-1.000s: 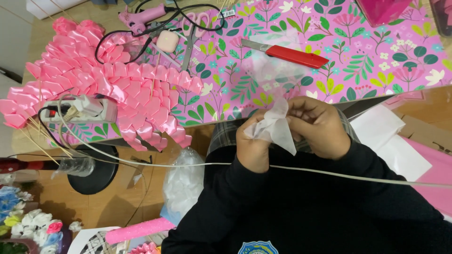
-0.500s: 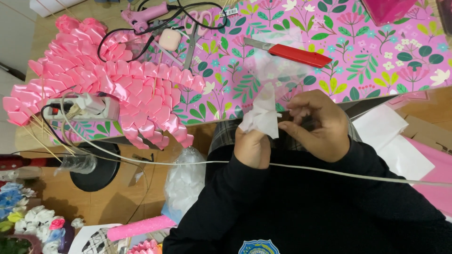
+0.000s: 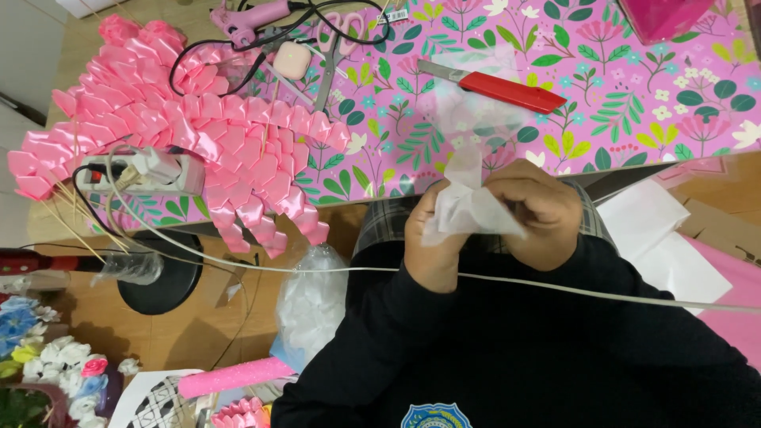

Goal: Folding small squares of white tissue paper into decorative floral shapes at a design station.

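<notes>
The left hand (image 3: pixel 432 238) and right hand (image 3: pixel 535 210) meet just in front of the near edge of the table (image 3: pixel 634 119), both pinched on a small white ribbon (image 3: pixel 468 206) held between them. The left fingers grasp its lower part; the right fingers close on its right side. The ribbon stands roughly upright in the view, its long axis running near to far, with a narrow tip pointing far toward the table edge and a broader folded end spreading out near the knuckles.

The hands work above the lap, in the gap between the table edge and the dark sleeves. A white cable (image 3: pixel 238 261) crosses left to right just near the wrists. On the left, a mass of pink ribbon (image 3: pixel 198 135) spills over the table edge, well apart from the hands, over a power strip (image 3: pixel 139 170). Far of the hands, a red knife (image 3: pixel 499 87) lies flat on the floral cover, blade to the left, with open cover around it. A clear bag (image 3: pixel 313 301) of white pieces hangs to the near left, and white paper (image 3: pixel 658 238) sits just right of the right hand.
</notes>
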